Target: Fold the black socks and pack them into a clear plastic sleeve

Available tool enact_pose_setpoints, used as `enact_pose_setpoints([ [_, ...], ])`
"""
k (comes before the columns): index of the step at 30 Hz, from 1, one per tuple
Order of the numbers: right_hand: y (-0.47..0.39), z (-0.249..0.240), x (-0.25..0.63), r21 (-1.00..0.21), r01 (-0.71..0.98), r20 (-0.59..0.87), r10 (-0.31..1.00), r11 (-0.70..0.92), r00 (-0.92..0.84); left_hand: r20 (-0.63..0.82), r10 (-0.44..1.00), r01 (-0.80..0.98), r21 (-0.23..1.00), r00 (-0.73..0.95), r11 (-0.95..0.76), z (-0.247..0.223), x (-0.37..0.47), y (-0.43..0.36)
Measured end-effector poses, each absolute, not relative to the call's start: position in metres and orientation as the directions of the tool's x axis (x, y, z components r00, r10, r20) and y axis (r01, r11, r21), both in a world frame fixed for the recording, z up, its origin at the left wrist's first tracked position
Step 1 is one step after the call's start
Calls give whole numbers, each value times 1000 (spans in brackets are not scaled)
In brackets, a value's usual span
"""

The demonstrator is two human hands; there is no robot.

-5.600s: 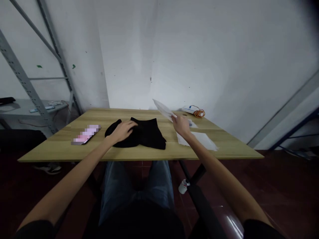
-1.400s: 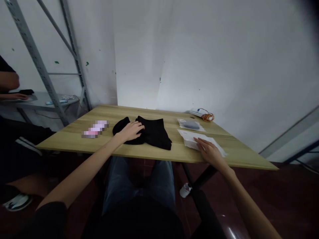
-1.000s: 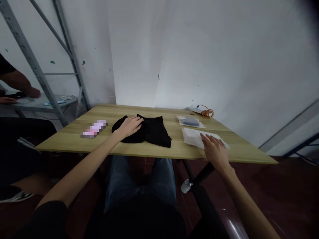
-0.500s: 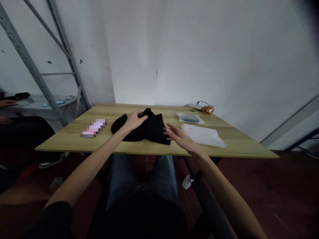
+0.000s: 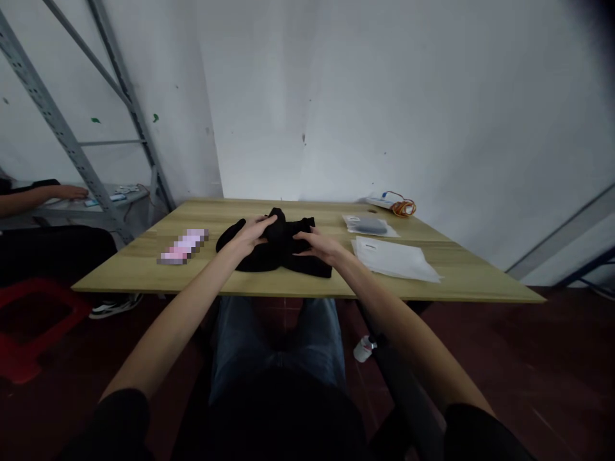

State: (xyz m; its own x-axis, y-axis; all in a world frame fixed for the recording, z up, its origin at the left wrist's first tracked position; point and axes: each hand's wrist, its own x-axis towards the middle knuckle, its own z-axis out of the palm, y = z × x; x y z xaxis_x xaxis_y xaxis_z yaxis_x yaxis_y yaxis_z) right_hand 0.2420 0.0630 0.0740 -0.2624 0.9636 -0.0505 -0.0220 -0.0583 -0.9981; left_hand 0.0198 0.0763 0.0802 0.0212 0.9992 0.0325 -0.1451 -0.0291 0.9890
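The black cloth [image 5: 278, 259] lay with its long axis crosswise; left hand [image 5: 250, 234] gripped its left half, right hand [image 5: 321, 245] touched its right, grip unclear.

We've shifted our right hand [image 5: 321, 246] off the white bags [image 5: 398, 258] onto the black cloth [image 5: 263, 258]; our left hand [image 5: 250, 234] has bunched its far edge up.
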Motion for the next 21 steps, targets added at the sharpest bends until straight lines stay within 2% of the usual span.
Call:
enact_pose_setpoints([
  [4,81,67,256,-996,-41,-75,995,-78,-67,-112,988,-224,971,-106,86,73,-11,95],
  [7,90,61,263,-999,9,-48,998,-48,47,-125,981,-191,977,-150,96,66,-23,100],
  [10,95,52,265,-992,121,-27,999,-32,47,-76,980,-37,997,-184,70,56,-23,95],
  [12,98,44,265,-984,176,-22,999,-29,41,-25,982,120,992,-185,48,50,-21,88],
  [14,99,38,267,-981,190,-21,999,-28,39,84,988,317,948,-126,-40,47,-16,80],
  [16,101,35,268,-983,185,-12,999,-18,33,209,978,541,824,-18,-166,48,-10,72],
  [18,102,35,268,-981,192,-5,999,-11,36,280,959,747,630,33,-210,52,-3,66],
  [21,102,38,268,-975,222,-7,999,-19,54,330,938,914,341,101,-218,58,8,62],
])
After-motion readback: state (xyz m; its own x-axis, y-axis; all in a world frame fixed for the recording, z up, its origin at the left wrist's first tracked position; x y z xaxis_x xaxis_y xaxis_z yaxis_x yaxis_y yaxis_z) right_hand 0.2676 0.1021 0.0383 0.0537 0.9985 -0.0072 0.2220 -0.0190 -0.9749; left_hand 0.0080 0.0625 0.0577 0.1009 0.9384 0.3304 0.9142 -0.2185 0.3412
